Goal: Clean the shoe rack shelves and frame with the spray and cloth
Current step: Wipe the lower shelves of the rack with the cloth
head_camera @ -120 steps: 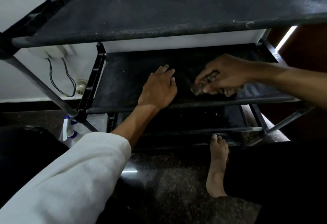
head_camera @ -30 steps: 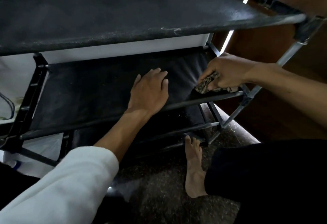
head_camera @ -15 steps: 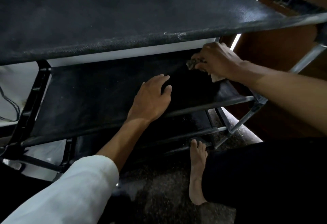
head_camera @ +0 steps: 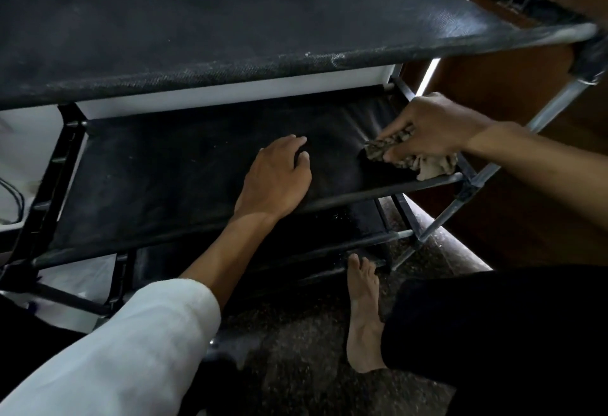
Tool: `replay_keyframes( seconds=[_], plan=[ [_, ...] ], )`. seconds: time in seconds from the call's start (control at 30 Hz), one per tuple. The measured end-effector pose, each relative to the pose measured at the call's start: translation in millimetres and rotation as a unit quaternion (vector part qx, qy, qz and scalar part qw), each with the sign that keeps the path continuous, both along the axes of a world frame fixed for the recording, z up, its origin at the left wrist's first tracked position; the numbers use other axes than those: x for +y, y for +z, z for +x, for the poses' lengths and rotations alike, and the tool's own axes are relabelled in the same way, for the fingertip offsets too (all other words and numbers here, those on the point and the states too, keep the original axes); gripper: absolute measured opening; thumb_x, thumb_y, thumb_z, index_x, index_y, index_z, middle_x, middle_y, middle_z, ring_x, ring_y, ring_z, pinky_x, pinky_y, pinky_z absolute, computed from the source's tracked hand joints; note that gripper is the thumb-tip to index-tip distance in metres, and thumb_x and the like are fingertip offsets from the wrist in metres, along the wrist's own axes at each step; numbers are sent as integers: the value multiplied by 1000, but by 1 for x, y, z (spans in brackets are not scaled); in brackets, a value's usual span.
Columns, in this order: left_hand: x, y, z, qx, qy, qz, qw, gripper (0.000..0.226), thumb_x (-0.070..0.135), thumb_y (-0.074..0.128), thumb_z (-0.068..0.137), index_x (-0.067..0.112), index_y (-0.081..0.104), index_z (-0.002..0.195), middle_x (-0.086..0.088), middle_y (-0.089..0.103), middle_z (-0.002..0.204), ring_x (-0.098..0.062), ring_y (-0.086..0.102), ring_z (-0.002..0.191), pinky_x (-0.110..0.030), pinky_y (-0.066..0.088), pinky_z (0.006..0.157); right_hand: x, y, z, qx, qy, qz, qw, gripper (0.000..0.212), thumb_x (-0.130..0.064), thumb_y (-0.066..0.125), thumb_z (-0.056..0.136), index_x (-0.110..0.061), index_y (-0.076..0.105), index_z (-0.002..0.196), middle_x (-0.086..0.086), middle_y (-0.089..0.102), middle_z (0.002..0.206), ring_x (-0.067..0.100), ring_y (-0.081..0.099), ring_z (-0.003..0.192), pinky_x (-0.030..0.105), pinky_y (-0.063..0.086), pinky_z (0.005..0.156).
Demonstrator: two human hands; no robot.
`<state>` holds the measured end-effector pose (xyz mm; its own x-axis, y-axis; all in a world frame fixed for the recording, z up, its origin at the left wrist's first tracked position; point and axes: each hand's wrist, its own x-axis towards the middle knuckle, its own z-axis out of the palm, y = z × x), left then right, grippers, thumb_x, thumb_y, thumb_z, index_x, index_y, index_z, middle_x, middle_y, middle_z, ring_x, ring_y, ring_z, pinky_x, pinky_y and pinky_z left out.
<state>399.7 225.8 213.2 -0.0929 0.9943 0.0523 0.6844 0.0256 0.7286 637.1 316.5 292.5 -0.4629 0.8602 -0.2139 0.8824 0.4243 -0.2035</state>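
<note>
Shoe rack [head_camera: 546, 109], head view. R hand [head_camera: 434, 129] grips a crumpled cloth [head_camera: 431, 165], fingers curled round it, pressing it on the middle shelf [head_camera: 164, 178] at its right end, near the front bar. L hand [head_camera: 274, 182] lies flat on the same shelf, fingers relaxed, holding nothing. Top shelf [head_camera: 230, 30]: dusty along front edge.

Black shoe rack [head_camera: 49, 192], fabric shelves strung on metal tubes [head_camera: 546, 109]. Dusty top shelf [head_camera: 230, 30], pale specks along the front edge. Darker middle shelf [head_camera: 158, 178], creased near the right end. Lowest shelf [head_camera: 358, 221] barely peeking out underneath. Crumpled mottled brown cloth [head_camera: 431, 165] bunched at the middle shelf's right end, right up against the front bar [head_camera: 378, 193].
</note>
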Motion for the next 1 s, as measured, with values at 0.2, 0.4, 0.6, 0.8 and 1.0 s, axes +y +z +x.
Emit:
replay_keyframes(
  seconds=[0.2,0.4,0.6,0.8,1.0],
  plan=[
    [0,1,0,2,3,-5,1000,44,28,40,104,20,47,147,2,40,156,-11,32,146,-40,20,124,32,-22,-13,-4,-22,169,985,21,-31,75,88,-23,77,107,10,73,106,29,70,81,33,59,67],
    [1,1,-2,1,9,0,1000,43,28,42,104,19,49,145,1,45,153,-13,37,143,-33,26,121,45,-23,-39,37,-16,124,991,31,-40,73,87,-41,71,118,-6,70,104,20,64,99,31,51,93],
    [2,1,-1,-10,19,4,1000,42,26,40,104,20,51,144,2,47,151,-12,40,141,-32,29,119,-4,-13,-49,47,144,-58,987,35,-27,78,84,-50,68,109,-27,67,103,-12,61,94,10,42,86],
    [3,-1,-1,-10,15,13,1000,42,24,39,104,18,51,144,1,47,151,-12,40,141,-33,29,120,-17,7,-23,-10,148,-107,983,37,-19,77,84,-48,72,106,-25,68,104,-9,58,99,17,42,92],
    [4,-4,-1,-6,13,13,1000,43,25,38,103,19,52,143,2,48,151,-14,39,142,-38,29,121,-14,20,7,-111,79,-34,990,30,-32,73,88,-49,69,113,-23,64,90,-4,56,85,17,44,73]
  ],
)
